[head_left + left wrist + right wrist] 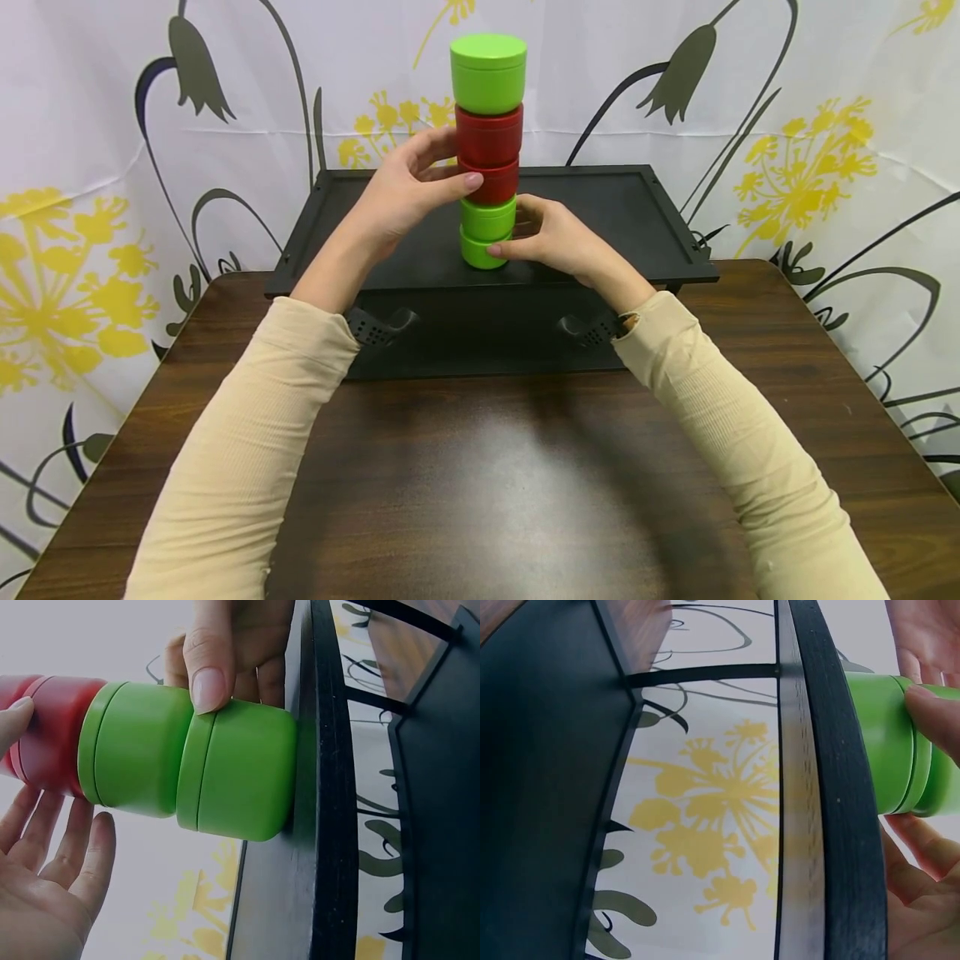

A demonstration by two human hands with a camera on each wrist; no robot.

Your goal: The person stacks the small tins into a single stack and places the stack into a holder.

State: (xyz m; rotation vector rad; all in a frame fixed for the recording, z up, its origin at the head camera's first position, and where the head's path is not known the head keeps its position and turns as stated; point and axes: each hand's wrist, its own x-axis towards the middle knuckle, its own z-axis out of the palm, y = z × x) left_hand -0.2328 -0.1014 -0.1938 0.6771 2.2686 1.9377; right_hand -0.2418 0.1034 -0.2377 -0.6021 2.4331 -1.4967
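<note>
A tall stack of round lidded canisters stands upright near the front edge of the black stand. From the top it runs green canister (488, 75), upper red canister (489, 137), lower red canister (497, 182), then a green canister (489, 218) and the bottom green canister (480, 252). My left hand (397, 187) holds the red part from the left, thumb on the lower red canister and fingers behind. Lower down, my right hand (558, 237) grips the bottom green canister from the right, its thumb (208, 682) across the seam. Fingers behind the stack are partly hidden.
The black stand (600, 225) has a raised rim and sits at the back of a brown wooden table (480, 483). Behind it hangs a white curtain (570, 50) with yellow and grey flowers. A dark strap (369, 327) circles the left wrist.
</note>
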